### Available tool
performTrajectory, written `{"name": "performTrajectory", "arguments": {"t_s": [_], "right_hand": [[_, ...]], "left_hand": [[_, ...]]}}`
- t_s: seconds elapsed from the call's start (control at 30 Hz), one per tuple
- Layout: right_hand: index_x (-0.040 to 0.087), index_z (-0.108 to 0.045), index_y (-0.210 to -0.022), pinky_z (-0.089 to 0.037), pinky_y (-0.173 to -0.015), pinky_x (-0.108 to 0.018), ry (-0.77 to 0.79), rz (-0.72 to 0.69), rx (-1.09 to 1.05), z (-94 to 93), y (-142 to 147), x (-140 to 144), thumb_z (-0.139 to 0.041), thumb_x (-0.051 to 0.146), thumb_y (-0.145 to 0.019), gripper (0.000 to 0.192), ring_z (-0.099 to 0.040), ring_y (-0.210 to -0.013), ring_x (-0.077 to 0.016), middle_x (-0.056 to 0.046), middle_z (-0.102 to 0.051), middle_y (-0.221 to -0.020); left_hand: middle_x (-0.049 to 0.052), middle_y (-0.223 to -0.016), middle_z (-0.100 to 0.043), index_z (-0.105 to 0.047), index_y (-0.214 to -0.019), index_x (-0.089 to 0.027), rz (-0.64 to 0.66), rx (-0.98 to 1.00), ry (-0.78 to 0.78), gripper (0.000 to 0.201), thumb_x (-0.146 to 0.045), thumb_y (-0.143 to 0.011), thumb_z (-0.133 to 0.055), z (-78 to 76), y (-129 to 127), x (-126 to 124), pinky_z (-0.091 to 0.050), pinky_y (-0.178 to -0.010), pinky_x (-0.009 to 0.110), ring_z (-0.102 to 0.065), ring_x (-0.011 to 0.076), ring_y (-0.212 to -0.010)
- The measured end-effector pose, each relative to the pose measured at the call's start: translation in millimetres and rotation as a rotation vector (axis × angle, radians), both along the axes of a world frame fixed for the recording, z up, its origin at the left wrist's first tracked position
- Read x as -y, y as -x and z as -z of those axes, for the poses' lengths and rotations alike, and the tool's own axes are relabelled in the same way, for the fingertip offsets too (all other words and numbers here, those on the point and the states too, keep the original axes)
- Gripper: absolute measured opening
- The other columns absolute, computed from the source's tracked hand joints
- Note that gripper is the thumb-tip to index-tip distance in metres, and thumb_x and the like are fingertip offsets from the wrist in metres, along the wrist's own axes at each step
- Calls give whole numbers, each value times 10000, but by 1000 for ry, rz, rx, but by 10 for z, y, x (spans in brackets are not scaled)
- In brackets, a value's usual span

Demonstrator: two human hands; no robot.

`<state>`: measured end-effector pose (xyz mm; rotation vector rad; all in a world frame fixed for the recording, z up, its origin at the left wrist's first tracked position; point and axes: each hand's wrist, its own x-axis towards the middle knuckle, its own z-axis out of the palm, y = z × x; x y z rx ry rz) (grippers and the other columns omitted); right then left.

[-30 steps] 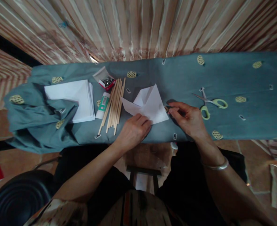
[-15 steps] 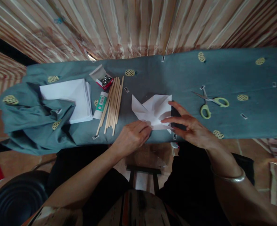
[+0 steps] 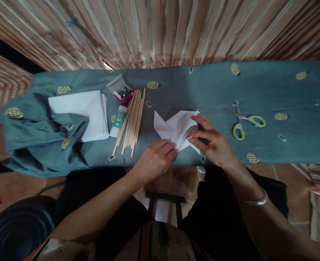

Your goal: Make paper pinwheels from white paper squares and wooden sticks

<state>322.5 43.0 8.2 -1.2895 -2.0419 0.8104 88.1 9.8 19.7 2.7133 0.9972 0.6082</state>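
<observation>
A white folded paper lies on the blue-grey cloth of the table near the front edge. My left hand presses its near left corner with curled fingers. My right hand rests on the paper's right side, fingers spread, fingertips pinching a flap toward the middle. A bundle of thin wooden sticks lies just left of the paper. Next to the sticks lies a white and green glue stick.
A stack of white paper sheets sits at the left, partly under bunched cloth. An open small box of metal pins lies behind the sticks. Green-handled scissors lie to the right. A striped curtain hangs behind the table.
The paper has been turned and pulled nearer the front edge. My right hand moved from beside the paper onto its right side and folds a flap inward. My left hand kept holding the near corner.
</observation>
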Motion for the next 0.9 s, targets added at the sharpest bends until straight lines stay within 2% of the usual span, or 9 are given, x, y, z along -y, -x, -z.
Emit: {"name": "performTrajectory", "arguments": {"t_s": [0.17, 0.33, 0.53, 0.77, 0.9], "right_hand": [[260, -749, -852, -292, -1190, -602, -101, 79, 99, 17, 200, 28, -637, 362, -893, 157, -308, -1495, -327, -24, -503, -1516], [254, -728, -829, -282, -1199, -587, -138, 110, 130, 6, 301, 25, -624, 364, -902, 168, -291, -1500, -335, 1, -477, -1532], [282, -701, -820, -291, -1205, -571, -132, 117, 169, 38, 341, 0, -624, 341, -892, 120, -294, -1501, -312, 39, -462, -1538], [236, -700, -831, -309, -1181, -596, -162, 120, 182, 80, 340, -11, -644, 356, -876, 140, -314, -1489, -347, -49, -487, -1525], [258, -687, -840, -283, -1197, -591, -139, 123, 161, 91, 335, -13, -661, 367, -867, 115, -300, -1496, -338, -9, -461, -1543]], "left_hand": [[91, -940, -704, -668, -926, -103, -14, -11, 39, 139, -155, -951, -542, 8, -5, 22, -596, -795, 339, -649, 215, -908], [114, -1011, -708, -638, -1050, -90, -53, 37, 40, 188, -162, -977, -480, 9, -1, 48, -594, -868, 359, -654, 208, -965], [118, -1062, -691, -584, -1200, -85, -52, 5, 52, 258, -165, -976, -486, 8, -1, 59, -589, -864, 374, -648, 219, -982], [128, -1076, -676, -605, -1171, -74, -34, -35, 80, 246, -156, -959, -512, 32, 4, 62, -573, -865, 382, -630, 246, -1018], [123, -1070, -675, -608, -1160, -75, -27, -40, 73, 239, -152, -958, -506, 40, 1, 58, -572, -852, 378, -626, 247, -1010]]}}
